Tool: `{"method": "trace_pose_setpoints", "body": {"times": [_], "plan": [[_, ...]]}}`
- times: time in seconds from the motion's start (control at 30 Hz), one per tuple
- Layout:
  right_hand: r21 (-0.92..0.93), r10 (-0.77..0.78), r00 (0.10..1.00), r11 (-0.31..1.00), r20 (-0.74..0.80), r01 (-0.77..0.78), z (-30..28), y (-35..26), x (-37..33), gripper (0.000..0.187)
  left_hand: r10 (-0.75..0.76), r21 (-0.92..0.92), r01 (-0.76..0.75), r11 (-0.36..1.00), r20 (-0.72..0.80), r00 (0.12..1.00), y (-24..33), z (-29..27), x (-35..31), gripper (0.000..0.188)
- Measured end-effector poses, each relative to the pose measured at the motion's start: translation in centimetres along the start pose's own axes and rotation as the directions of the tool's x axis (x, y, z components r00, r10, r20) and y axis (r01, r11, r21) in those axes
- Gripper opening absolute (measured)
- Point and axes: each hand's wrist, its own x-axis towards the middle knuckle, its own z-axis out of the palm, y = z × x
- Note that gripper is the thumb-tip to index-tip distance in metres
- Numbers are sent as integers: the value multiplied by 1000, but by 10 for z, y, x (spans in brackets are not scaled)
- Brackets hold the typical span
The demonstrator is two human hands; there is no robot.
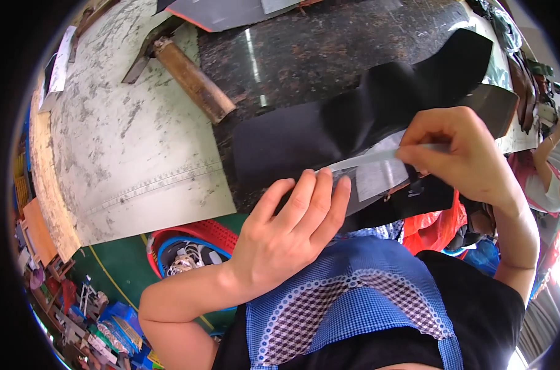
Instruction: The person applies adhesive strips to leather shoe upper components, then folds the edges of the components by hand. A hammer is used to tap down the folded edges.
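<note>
A long black sheet, perhaps leather (286,139), lies across the dark stone slab, its far right end rising in a curved shape. Along its near edge runs a narrow translucent white strip (367,159). My right hand (462,154) pinches the strip's right end between thumb and fingers, holding it slightly raised. My left hand (292,225) rests with fingers stretched out, fingertips pressing down at the strip's left end on the black sheet's edge. Below the strip, a pale grey patch (378,179) shows on a dark piece.
A hammer (193,83) with a wooden handle lies on the worn white board, left of the dark slab (261,55). Another grey piece (224,12) with an orange edge sits at the back. Below the table stands a red basket (197,229). Another person (548,179) is at far right.
</note>
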Motion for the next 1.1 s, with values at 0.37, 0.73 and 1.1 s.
{"method": "trace_pose_setpoints", "body": {"times": [0.37, 0.73, 1.1], "plan": [[-578, -306, 931, 804, -200, 140, -21, 36, 6, 33, 174, 242, -292, 925, 414, 893, 41, -6, 91, 50], [-284, -96, 953, 959, -287, 11, -46, 86, -4, 21, 249, 114, -323, 939, 421, 872, 20, -3, 115, 56], [11, -254, 927, 964, -276, 267, -35, 109, -13, 16, 148, 38, -159, 987, 209, 967, 30, 18, 116, 32]]}}
